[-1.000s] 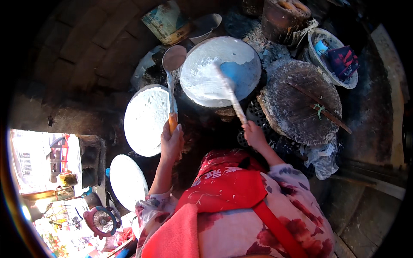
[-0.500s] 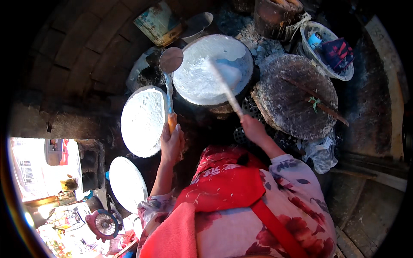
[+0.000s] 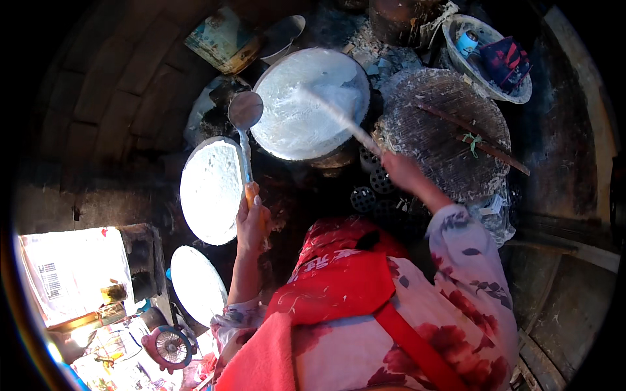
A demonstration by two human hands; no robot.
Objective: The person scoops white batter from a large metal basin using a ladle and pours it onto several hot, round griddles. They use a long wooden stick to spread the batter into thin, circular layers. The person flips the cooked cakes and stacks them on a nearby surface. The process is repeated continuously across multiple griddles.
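Note:
My left hand (image 3: 254, 223) is closed around the yellow-orange handle of a ladle (image 3: 246, 110), held upright with its round bowl at the top. The bowl is beside the left rim of a wide round pan (image 3: 274, 127) coated in white paste or batter. My right hand (image 3: 405, 171) grips a pale wooden stick (image 3: 357, 132), which slants up and left over the pan. Its far end is smeared by motion, so its shape and exact contact with the white layer cannot be made out. A second white-covered round (image 3: 210, 189) stands left of the ladle.
Another white round (image 3: 197, 287) sits lower left, near a small fan (image 3: 171, 348). To the right lies a round woven lid (image 3: 450, 124) with a dark stick (image 3: 492, 154) across it. Behind are a basin (image 3: 521, 96) holding a can and cloth, and a stained bucket (image 3: 222, 40).
The stick has swept leftward across the pan, and my right hand has shifted right and away from me. The white layer looks more even at the upper right. My left hand still holds the ladle.

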